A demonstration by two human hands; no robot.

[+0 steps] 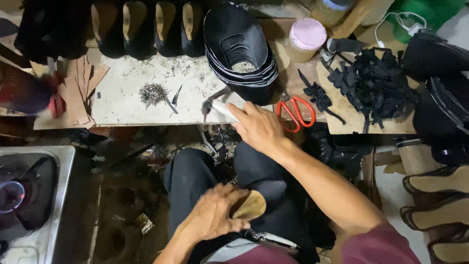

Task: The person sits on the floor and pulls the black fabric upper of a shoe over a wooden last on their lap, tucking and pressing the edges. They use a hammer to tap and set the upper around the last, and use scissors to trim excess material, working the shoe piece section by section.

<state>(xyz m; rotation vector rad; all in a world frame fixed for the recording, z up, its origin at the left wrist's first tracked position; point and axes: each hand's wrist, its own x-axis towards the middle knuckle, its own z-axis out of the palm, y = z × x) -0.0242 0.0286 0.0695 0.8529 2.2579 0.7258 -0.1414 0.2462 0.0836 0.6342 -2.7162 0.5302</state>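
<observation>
Head view of a shoemaker's bench. The right hand reaches far across the lap to the bench edge, its fingers closed around the white handle of a hammer. The hammer lies flat, its long axis running left–right, the dark head pointing left toward a heap of nails on the white board; the nails lie left of the hammer and apart from it. The left hand rests near, on the lap, fingers curled over a tan last that carries a black upper; its rounded end points right and far. The last lies near and slightly left of the right hand, well apart from it; the left hand is the nearer of the two to it.

Far of the right hand stands a stack of black uppers; just right of it lie orange-handled scissors. A pink-lidded jar and a pile of black scraps sit farther right. Shoes on lasts line the far edge; a gas stove stands at the near left.
</observation>
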